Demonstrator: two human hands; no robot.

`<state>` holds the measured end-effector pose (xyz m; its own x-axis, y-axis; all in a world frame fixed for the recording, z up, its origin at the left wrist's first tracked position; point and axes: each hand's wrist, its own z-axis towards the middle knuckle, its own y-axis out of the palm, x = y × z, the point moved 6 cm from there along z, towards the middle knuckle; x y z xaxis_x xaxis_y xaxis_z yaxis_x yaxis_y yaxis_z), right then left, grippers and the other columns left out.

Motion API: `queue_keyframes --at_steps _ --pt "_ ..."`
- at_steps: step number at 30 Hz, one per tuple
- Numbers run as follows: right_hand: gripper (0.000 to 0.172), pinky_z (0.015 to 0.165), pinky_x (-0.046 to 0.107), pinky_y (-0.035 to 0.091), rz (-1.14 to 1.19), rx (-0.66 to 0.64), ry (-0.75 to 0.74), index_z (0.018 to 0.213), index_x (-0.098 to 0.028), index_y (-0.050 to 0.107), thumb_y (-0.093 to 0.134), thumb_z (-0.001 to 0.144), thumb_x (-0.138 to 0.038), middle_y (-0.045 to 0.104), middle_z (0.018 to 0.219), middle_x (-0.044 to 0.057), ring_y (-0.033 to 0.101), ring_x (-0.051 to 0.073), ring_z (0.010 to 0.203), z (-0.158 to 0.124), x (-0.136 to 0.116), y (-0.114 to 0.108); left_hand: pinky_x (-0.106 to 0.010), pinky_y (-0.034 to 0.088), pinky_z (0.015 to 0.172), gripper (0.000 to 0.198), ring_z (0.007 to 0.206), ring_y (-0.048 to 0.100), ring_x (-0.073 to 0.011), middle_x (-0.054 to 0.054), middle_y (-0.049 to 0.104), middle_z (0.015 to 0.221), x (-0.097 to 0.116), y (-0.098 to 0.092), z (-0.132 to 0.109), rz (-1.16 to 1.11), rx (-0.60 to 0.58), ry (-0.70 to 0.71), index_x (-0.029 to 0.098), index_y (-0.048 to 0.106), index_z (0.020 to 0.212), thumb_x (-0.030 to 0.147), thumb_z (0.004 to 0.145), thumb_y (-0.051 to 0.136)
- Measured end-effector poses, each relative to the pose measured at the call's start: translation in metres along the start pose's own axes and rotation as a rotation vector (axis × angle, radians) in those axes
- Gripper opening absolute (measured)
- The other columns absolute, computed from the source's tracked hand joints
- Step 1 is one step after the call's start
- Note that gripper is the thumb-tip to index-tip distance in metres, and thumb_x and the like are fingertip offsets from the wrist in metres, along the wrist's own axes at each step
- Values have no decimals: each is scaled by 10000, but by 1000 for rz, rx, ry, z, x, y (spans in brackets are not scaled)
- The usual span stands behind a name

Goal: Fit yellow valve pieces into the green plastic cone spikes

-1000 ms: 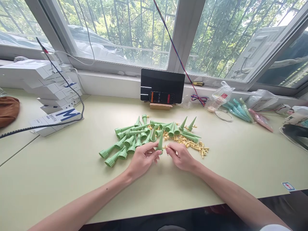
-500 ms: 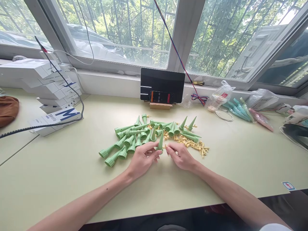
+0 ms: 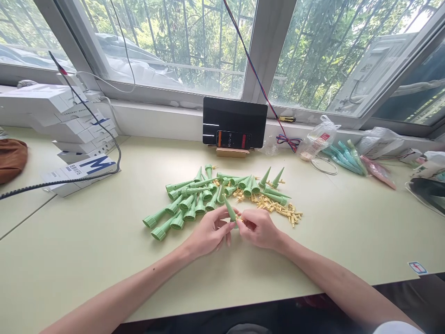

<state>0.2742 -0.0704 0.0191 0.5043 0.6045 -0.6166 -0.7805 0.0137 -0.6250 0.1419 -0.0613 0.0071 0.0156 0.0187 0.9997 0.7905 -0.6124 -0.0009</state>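
My left hand (image 3: pixel 208 234) is closed around the base of a green plastic cone spike (image 3: pixel 229 209), whose tip points up and to the left. My right hand (image 3: pixel 259 227) pinches a small yellow plastic piece (image 3: pixel 239 218) against the side of that spike. Just beyond my hands lies a pile of green cone spikes (image 3: pixel 194 197) on the pale table (image 3: pixel 86 241). To the right of it lies a heap of small yellow pieces (image 3: pixel 278 208).
A dark tablet (image 3: pixel 234 120) with a phone (image 3: pixel 233 139) in front leans on the window sill. White boxes (image 3: pixel 73 125) are stacked at the left with a black cable (image 3: pixel 69 181) over them. Plastic bags (image 3: pixel 318 139) and teal items (image 3: pixel 344 160) lie at the right.
The green spike in my left hand has tilted, its tip now leaning left. My hands have drawn closer together and slightly toward me.
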Motion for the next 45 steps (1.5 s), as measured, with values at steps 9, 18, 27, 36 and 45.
queue_keyframes --at_steps 9,18,27,36,45 --pt "314 445 242 242 -73 -31 -85 563 -220 303 527 784 -210 366 475 -56 279 85 441 -3 -10 7 -202 441 463 307 514 557 -87 -6 630 739 1 8 1 -136 -90 -25 172 542 1046 389 865 660" --pt "337 447 236 239 -53 -37 -90 564 -212 307 533 813 -209 377 484 -50 300 84 446 -2 -12 6 -219 452 502 351 547 558 -92 -26 645 795 -6 7 2 -130 -114 -32 164 526 1138 357 872 650" --pt "343 480 231 236 -60 14 -29 588 -203 302 482 880 -190 330 519 -61 277 80 471 2 -2 -2 -200 407 421 380 527 584 -97 -73 670 985 -4 -9 2 30 54 -68 189 506 1164 401 875 632" --pt "375 523 240 236 -97 -154 73 625 -198 308 402 983 -253 323 554 -58 284 89 501 6 11 -1 -262 499 598 687 558 570 -101 -60 654 985 3 -19 -4 390 209 -30 207 322 1425 381 847 648" --pt "413 521 236 234 -91 -166 84 608 -188 356 446 989 -320 322 548 -63 279 87 505 6 22 -3 -217 362 521 319 498 463 -96 68 516 691 8 -15 -6 671 221 95 213 432 1171 362 910 539"
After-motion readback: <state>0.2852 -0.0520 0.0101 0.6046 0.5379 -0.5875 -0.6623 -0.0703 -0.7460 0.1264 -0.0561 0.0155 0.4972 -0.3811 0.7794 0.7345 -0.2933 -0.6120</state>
